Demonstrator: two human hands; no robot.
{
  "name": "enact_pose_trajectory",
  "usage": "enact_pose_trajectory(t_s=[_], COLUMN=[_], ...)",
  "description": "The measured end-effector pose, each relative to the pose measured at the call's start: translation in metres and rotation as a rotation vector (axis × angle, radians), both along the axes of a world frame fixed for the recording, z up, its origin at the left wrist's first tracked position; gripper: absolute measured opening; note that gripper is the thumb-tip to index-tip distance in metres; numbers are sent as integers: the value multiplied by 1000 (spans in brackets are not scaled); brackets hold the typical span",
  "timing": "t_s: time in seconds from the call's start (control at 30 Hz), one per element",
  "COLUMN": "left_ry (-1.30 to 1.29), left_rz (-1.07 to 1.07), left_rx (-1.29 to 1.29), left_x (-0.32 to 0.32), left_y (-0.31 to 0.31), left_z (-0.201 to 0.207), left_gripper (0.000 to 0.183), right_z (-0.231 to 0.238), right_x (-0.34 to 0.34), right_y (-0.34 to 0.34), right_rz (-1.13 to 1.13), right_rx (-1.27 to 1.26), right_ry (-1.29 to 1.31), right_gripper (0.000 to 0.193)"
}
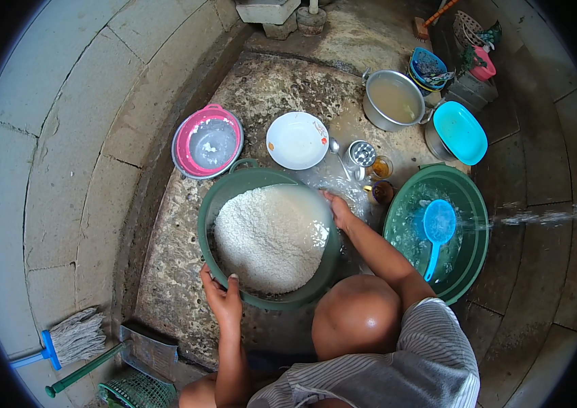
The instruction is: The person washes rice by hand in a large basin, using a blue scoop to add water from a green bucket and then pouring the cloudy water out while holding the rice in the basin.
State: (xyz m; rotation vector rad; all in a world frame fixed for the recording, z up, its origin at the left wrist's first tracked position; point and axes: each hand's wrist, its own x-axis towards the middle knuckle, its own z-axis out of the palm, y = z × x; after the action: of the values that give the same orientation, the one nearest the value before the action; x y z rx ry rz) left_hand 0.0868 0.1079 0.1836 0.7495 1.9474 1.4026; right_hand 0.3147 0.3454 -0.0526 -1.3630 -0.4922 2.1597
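Note:
A big green basin (271, 304) stands in front of me. Inside it lies a heap of wet white grain (261, 241) that looks like rice, with cloudy water pooled at the far right side. My left hand (224, 298) grips the near left rim, thumb over the edge and fingers outside. On the right wall of the same basin, my right hand (338, 209) keeps hold, some of its fingers hidden by the rim. The basin seems tilted toward the far right, where water wets the floor beside it.
To the right, a green tub (482, 238) of water holds a blue dipper (439, 223), and a water jet enters from the right. Beyond are a white plate (297, 141), a pink basket (237, 129), a spoon (338, 154), cups, and a metal pot (380, 117). A mop (74, 338) lies lower left.

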Motion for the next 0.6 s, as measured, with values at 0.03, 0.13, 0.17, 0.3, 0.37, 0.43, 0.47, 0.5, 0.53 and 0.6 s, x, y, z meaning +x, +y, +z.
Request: enact_pose_trajectory(t_s=[0.03,0.13,0.17,0.3,0.37,0.43,0.47,0.5,0.53,0.6], left_ry=[-1,8,7,25,40,13,13,0,-13,-1], left_rz=[-7,3,1,5,8,2,2,-4,-9,-4], left_rx=[1,-33,-32,-1,22,10,10,-9,-27,6], left_x=[2,-1,-1,-1,-1,0,0,0,1,0], left_y=[2,-1,-1,-1,-1,0,1,1,1,1], left_z=[1,5,5,0,-1,1,3,4,5,0], left_gripper=[49,48,48,48,48,48,48,48,49,49], right_z=[-2,13,16,28,34,37,37,37,37,35], right_x=[4,-7,-5,-7,-7,-8,-7,-7,-7,-6], right_y=[2,-2,-2,-1,-2,-2,-2,-2,-2,-2], right_rz=[-9,-3,-10,-1,-7,-23,-38,-37,-28,-16], right_rx=[3,-43,-74,-52,-70,-73,-76,-77,-62,-46], right_ry=[23,53,44,38,56,51,46,46,57,70], right_gripper=[37,36,36,36,35,35,35,35,35,35])
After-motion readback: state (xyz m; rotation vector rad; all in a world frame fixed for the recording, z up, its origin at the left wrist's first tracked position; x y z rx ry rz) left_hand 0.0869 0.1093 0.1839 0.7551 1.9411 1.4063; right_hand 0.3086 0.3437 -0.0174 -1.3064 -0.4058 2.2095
